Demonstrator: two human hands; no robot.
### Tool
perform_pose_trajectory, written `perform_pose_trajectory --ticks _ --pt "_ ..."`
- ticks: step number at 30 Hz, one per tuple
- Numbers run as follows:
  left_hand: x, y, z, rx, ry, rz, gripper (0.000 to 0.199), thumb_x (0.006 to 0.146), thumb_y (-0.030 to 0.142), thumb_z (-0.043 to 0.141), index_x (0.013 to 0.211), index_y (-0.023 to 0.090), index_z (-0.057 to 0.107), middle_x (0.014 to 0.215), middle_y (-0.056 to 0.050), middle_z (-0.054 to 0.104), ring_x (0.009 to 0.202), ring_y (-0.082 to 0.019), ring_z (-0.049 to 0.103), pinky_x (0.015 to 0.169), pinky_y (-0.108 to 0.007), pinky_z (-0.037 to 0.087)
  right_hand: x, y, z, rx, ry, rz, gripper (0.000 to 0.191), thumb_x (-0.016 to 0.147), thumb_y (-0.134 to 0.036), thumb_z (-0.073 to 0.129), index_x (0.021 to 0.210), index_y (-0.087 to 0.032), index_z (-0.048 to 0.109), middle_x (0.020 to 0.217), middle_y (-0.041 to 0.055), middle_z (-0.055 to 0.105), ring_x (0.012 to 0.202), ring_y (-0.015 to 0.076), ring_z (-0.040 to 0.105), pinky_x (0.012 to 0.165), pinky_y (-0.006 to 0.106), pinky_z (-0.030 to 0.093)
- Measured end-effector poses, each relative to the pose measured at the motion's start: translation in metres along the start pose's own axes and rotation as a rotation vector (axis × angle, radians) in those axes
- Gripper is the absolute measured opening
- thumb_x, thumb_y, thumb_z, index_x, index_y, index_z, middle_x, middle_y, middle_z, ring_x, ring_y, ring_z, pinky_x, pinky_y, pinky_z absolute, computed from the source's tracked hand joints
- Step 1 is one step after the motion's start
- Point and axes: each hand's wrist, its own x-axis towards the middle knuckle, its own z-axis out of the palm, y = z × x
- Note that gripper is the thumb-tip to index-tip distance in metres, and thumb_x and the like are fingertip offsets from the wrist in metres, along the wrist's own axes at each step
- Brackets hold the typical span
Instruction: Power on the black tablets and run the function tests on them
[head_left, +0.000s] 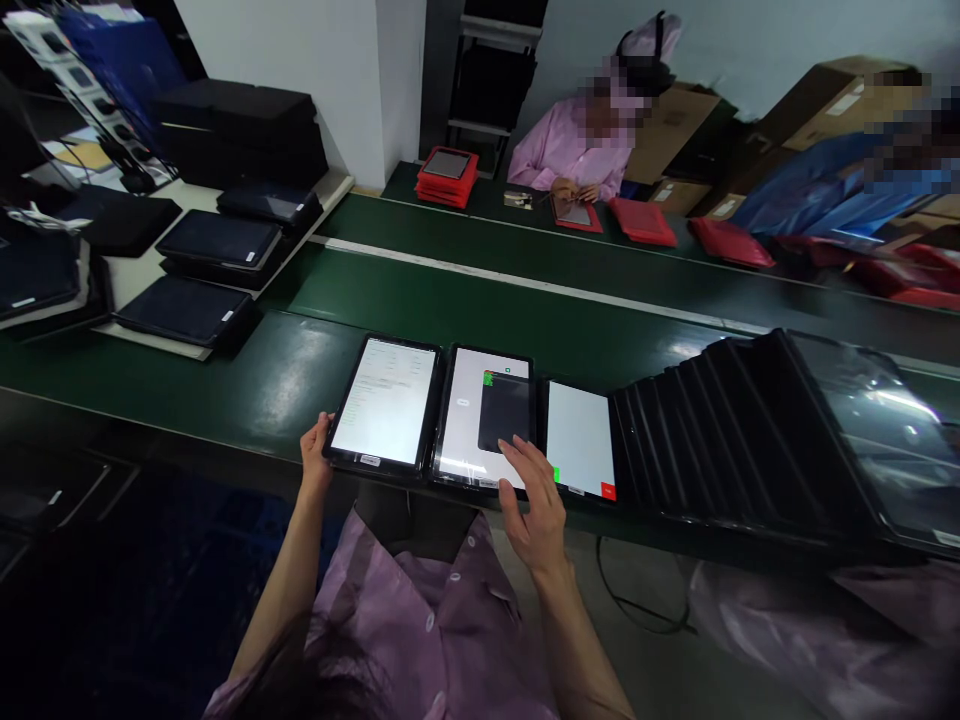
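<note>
Three lit tablets lie side by side along the near edge of the green bench. My left hand (318,450) grips the left edge of the left tablet (386,405), whose white screen shows faint lines of text. Over the lower part of the middle tablet (463,440) is my right hand (534,500), fingers apart and holding nothing. Its fingertips are at the dark panel on that screen; whether they touch the glass I cannot tell. The right tablet (581,435) has a white screen with a green and a red square at the bottom, partly behind my right hand.
A slanted row of black tablets (712,440) leans at the right. More dark tablets (217,240) are stacked at the left. Across the green bench (405,275), a person in pink (570,145) handles a red pouch (577,215). Red pouches (446,180) are piled nearby.
</note>
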Motion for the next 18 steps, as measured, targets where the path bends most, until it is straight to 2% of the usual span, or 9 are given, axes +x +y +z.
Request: perform_pose_trajectory --ticks 8,13,18 --pt "-0.0006 0.0028 0.002 -0.009 0.014 -0.014 0.067 0.066 0.08 0.091 0.068 0.016 0.072 0.061 0.001 0.062 0.056 -0.012 0.052 0.052 -0.024 0.04 -0.0003 0.001 0.0003 0.009 -0.001 0.013 0.057 0.111 -0.016 0.058 0.165 -0.031 0.053 0.146 0.0093 0.076 0.147 0.0328 0.065 0.12 0.062 0.058" --pt "0.0018 -0.0025 -0.0013 0.003 0.002 0.0 0.066 0.069 0.08 0.09 0.074 0.015 0.076 0.065 0.0 0.066 0.059 -0.012 0.056 0.055 -0.024 0.043 0.0006 0.0029 -0.0004 -0.019 -0.022 0.076 0.053 0.113 -0.021 0.057 0.165 -0.031 0.052 0.149 0.0106 0.073 0.151 0.0333 0.061 0.121 0.063 0.056" --pt "0.0038 -0.0062 -0.0029 0.002 -0.012 0.008 0.066 0.072 0.079 0.089 0.076 0.015 0.077 0.066 0.0 0.067 0.06 -0.013 0.057 0.055 -0.024 0.042 0.0038 0.0064 -0.0024 -0.075 -0.062 0.167 0.047 0.115 -0.029 0.055 0.162 -0.03 0.053 0.145 0.009 0.075 0.153 0.0324 0.06 0.13 0.071 0.045"
